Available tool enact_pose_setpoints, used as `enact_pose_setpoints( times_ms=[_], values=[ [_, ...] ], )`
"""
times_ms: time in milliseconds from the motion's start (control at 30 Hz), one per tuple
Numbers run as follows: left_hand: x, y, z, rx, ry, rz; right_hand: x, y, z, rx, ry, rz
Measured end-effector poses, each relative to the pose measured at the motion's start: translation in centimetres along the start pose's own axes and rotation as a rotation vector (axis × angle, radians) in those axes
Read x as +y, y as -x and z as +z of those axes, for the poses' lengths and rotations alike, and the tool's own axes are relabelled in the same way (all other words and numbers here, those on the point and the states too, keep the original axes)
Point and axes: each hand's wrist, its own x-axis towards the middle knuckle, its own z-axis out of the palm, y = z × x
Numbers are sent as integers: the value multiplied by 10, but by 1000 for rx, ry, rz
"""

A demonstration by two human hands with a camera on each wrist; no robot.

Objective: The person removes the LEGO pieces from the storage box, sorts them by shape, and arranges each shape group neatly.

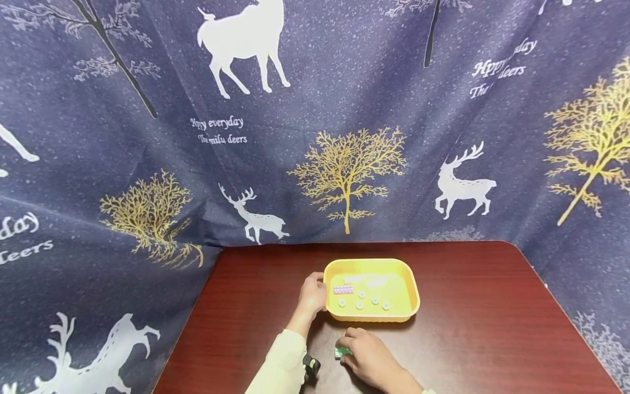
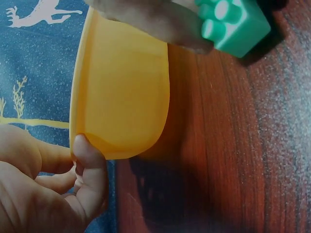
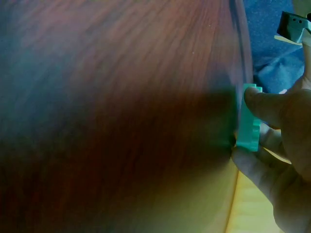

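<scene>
A yellow basin (image 1: 374, 318) stands on the table, and my left hand (image 1: 312, 293) grips its left rim. The left wrist view shows the thumb (image 2: 90, 153) lapped over the edge of the basin's end. Just in front of the basin, my right hand (image 1: 369, 355) pinches a green toy brick (image 1: 339, 352) between thumb and fingers. Round studs show on the green brick (image 2: 243, 26) in the left wrist view. Seen from the right wrist, the green brick (image 3: 249, 124) is held by its edges, close over the table.
Inside the basin lie a pink studded brick (image 1: 343, 289), pale bricks (image 1: 377, 282) and several small white round pieces (image 1: 375, 300). The reddish-brown wooden table (image 1: 472, 317) extends to both sides. A dark blue curtain with deer and trees (image 1: 344, 109) hangs behind its far edge.
</scene>
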Motion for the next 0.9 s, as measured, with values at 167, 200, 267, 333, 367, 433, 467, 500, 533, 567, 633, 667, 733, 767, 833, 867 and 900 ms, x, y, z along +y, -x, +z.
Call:
enact_pose_setpoints(
  times_ms=[167, 200, 267, 333, 367, 433, 467, 500, 533, 567, 633, 667, 733, 767, 833, 867, 900],
  values=[
    [1, 0, 0, -5, 18, 3, 0, 0, 2, -6, 28, 3],
    [2, 0, 0, -6, 18, 3, 0, 0, 3, -8, 36, 2],
    [2, 1, 0, -6, 20, -3, -1, 0, 3, -13, 49, 1],
    [2, 2, 0, -5, 17, -5, -2, 0, 3, -18, 60, 0],
    [2, 2, 0, -4, 16, -6, -2, 0, 3, -19, 65, 1],
    [2, 2, 0, -3, 17, -6, -3, 0, 4, -17, 72, 2],
    [2, 2, 0, -4, 17, -6, -3, 0, 4, -15, 74, 0],
    [2, 2, -1, -5, 19, -5, -3, 0, 4, -11, 76, -2],
    [2, 2, -1, -7, 17, -7, -4, 1, 4, -7, 74, -3],
    [2, 2, -1, -8, 16, -7, -4, 1, 4, -2, 75, -5],
    [2, 1, -1, -11, 17, -14, -4, 1, 5, 7, 76, -9],
    [2, 1, -1, -11, 15, -13, -4, 1, 5, 10, 76, -11],
    [2, 1, -2, -11, 12, -10, -4, 1, 5, 12, 76, -11],
    [2, 1, -2, -11, 17, -13, -4, 1, 5, 9, 77, -10],
    [2, 0, -2, -12, 19, -17, -3, 0, 4, 1, 68, -3],
    [2, -1, -2, -12, 19, -18, -3, 0, 2, -1, 64, 1],
    [2, -1, -2, -14, 21, -22, -3, -1, 1, 1, 58, 4]
  ],
)
